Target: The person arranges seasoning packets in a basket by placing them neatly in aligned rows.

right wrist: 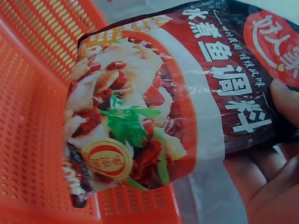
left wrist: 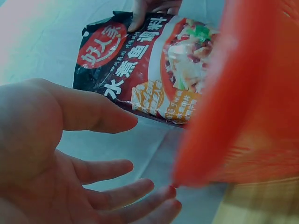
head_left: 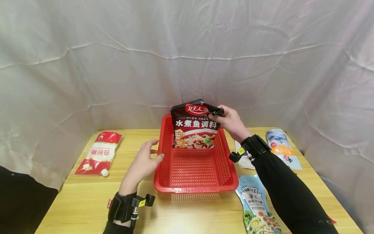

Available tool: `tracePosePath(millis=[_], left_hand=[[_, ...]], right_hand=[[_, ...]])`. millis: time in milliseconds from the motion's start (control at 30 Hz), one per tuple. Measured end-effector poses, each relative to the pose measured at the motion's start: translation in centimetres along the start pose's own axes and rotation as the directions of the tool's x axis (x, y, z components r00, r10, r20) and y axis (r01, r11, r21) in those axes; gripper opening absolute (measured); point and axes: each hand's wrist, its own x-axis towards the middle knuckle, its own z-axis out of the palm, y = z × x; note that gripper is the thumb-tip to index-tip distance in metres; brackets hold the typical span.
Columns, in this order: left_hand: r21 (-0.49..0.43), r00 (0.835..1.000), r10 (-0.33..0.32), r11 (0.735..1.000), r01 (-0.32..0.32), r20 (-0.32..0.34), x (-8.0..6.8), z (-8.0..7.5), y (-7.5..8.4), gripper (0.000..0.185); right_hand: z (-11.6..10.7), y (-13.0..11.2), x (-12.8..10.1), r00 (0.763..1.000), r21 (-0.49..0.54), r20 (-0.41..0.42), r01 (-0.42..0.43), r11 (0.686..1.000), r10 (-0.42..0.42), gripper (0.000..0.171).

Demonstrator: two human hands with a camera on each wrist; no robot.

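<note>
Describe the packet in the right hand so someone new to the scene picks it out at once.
Start at the red basket on the wooden table. At its far end, the right hand grips the packet by a top corner. Its black top sets it apart from the red-and-white pouch at left and the light-blue Heinz pouch at right.

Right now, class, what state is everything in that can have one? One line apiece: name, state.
Dark pouch: held up by a top corner
Red basket: upright, open at the top
Right grip: pinching that corner
Left grip: fingers apart, holding nothing
Sugar pouch: lying face up, spout capped
Heinz pouch: lying face up
Blue pouch: lying face up
White packet: lying down, partly hidden
</note>
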Motion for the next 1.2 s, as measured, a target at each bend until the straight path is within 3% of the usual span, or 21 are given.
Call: tracePosePath(millis=[300, 667, 1033, 1200], left_hand=[[-0.084, 0.999, -0.033, 0.996, 0.035, 0.03, 1.0, 0.8, -1.4, 0.071], [-0.15, 0.997, -0.052, 0.987, 0.059, 0.055, 0.7, 1.2, -2.2, 0.06], [-0.147, 0.997, -0.047, 0.988, 0.055, 0.055, 0.5, 1.2, -2.1, 0.061], [-0.142, 0.997, -0.048, 0.988, 0.056, 0.053, 0.4, 1.2, -2.0, 0.06]], right_hand=[[-0.2, 2.2, 3.4, 0.999, -0.007, 0.017, -0.052, 0.999, 0.052, 0.013], [0.8, 5.0, 6.8, 0.986, 0.214, 0.053, -0.167, 0.963, 0.159, 0.006], [1.2, 6.8, 7.9, 0.976, 0.325, 0.068, -0.219, 0.92, 0.208, 0.01], [1.3, 6.9, 8.1, 0.974, 0.301, 0.051, -0.226, 0.926, 0.221, 0.022]])
